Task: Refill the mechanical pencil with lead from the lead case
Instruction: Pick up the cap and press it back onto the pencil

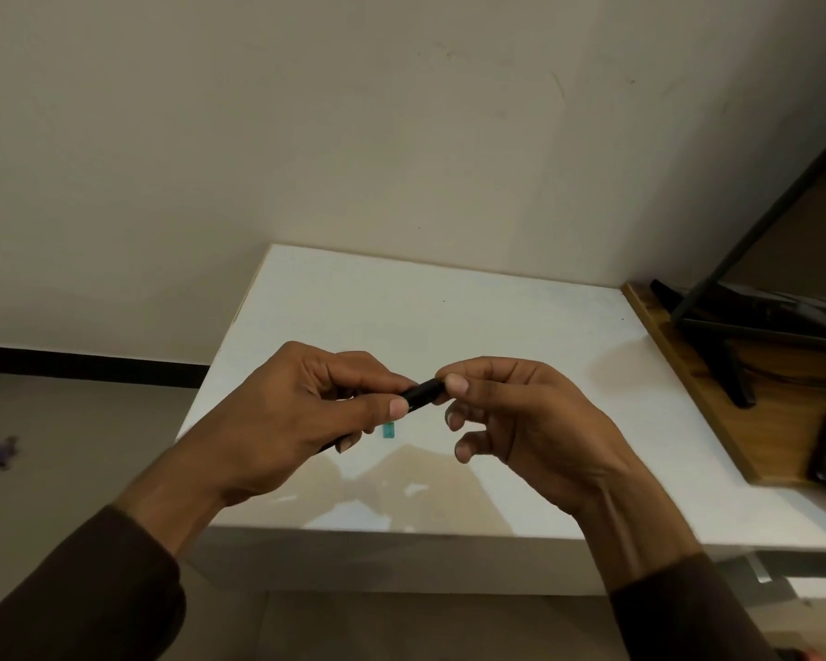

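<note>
Opening step, by the look: left hand (pixel 306 403) gripping the black mechanical pencil (pixel 423 394) at frame centre, right hand (pixel 511 422) pinching its cap end; next, pulling the cap off. Teal lead case (pixel 388 429) lying below on the white surface (pixel 449 317); beige wall behind, wooden shelf at right

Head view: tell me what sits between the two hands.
In the head view, the black pencil bridges the gap: the left hand grips its body, and the right hand pinches its end. Nothing else lies between them.
</note>
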### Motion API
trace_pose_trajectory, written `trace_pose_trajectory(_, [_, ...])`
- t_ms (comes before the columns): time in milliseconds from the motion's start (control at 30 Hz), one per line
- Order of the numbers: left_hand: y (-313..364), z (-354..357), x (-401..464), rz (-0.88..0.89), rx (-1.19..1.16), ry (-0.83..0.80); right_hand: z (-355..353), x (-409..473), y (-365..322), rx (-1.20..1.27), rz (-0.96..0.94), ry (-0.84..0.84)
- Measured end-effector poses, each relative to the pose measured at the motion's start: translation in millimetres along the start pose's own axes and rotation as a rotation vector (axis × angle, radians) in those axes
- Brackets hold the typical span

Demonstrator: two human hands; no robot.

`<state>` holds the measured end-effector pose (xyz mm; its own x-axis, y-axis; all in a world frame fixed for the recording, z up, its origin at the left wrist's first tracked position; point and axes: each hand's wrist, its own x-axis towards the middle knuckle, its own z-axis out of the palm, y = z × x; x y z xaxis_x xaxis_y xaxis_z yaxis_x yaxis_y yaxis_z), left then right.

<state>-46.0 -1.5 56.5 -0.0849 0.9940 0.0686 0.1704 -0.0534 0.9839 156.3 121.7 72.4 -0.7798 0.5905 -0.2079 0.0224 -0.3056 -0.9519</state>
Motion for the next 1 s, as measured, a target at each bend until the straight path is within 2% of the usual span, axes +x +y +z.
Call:
trace_pose_trajectory(167, [4, 1, 0, 0.019, 0.002, -0.038, 0, 1, 5, 0.134, 0.130, -0.083])
trace_pose_trajectory(400, [4, 4, -1, 0.024, -0.021, -0.067, 1, 1, 6, 0.176, 0.194, -0.111])
trace_pose_trajectory(633, [-2, 5, 1, -0.015, -0.122, -0.046, -1, -1, 5, 0.147, 0.114, -0.078])
trace_pose_trajectory(1000, [-8, 3, 3, -0.028, -0.135, -0.023, -11, 0, 6, 0.086, 0.059, -0.052])
